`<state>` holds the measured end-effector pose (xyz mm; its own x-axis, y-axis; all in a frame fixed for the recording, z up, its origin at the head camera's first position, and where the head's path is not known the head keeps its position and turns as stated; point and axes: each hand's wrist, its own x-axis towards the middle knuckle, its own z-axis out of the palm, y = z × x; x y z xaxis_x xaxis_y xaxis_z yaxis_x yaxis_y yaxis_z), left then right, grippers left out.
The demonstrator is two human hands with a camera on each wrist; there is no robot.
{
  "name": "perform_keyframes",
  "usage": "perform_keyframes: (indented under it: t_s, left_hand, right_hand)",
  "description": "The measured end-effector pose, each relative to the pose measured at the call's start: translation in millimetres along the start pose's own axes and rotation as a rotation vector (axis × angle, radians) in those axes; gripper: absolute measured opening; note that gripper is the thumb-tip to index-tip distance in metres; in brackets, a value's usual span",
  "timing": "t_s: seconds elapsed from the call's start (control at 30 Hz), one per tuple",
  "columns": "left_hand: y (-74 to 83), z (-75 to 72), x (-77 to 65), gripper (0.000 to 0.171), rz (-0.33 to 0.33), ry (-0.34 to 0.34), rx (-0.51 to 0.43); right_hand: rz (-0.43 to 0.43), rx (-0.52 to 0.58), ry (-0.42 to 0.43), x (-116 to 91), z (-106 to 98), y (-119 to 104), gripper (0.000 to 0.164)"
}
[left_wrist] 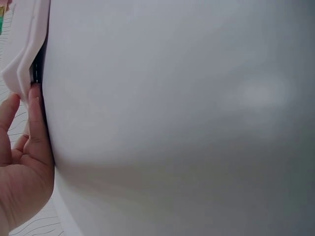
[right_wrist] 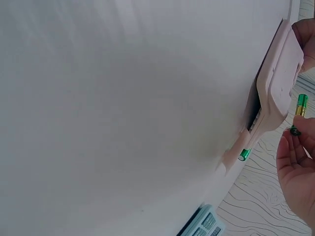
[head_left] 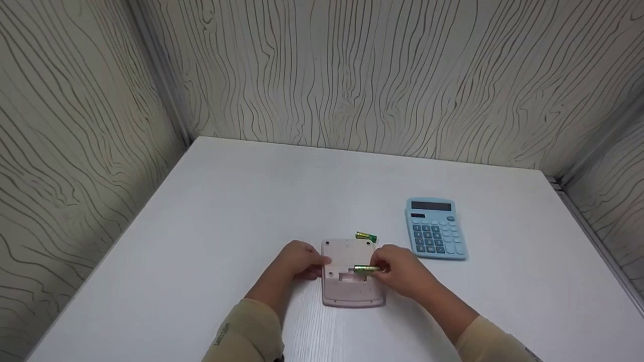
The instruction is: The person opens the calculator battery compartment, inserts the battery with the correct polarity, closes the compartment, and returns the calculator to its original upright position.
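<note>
A pale pink calculator [head_left: 350, 294] lies face down on the white table, its oblong battery compartment [head_left: 351, 277] uncovered. My left hand [head_left: 301, 257] grips its left edge, thumb on the back; in the left wrist view the fingers [left_wrist: 35, 115] reach beneath the raised edge. Just above the compartment, a green and gold battery [head_left: 365, 269] is pinched by one end in my right hand [head_left: 400, 269]. The right wrist view shows the same battery [right_wrist: 301, 104] sticking out past the fingertips. Another green battery [head_left: 366, 236] lies beyond the calculator's far right corner.
Right of the pink calculator, a light blue calculator [head_left: 435, 229] lies face up. Wood-grain panels [head_left: 327, 75] stand behind the table [head_left: 241, 201] and along both sides. Beside the loose battery in the right wrist view is a pinkish shape [right_wrist: 238, 147] that I cannot identify.
</note>
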<state>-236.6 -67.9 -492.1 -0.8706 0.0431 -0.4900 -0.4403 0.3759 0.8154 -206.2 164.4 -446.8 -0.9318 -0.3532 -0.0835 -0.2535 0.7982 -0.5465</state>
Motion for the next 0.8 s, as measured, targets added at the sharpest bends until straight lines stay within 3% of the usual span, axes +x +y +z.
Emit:
perform_keyframes:
  t_s: [0.4,0.8]
  left_hand:
    - [2.3,-2.3,-3.7,0.026,0.001,-0.002,0.019]
    - [3.5,-2.4,-4.1,0.025,-0.012,0.004,0.033]
  right_hand:
    - [-0.067,-0.064,-0.045,-3,6,-11,0.012]
    - [-0.037,-0.066,-0.057,-2,11,-14,0.012]
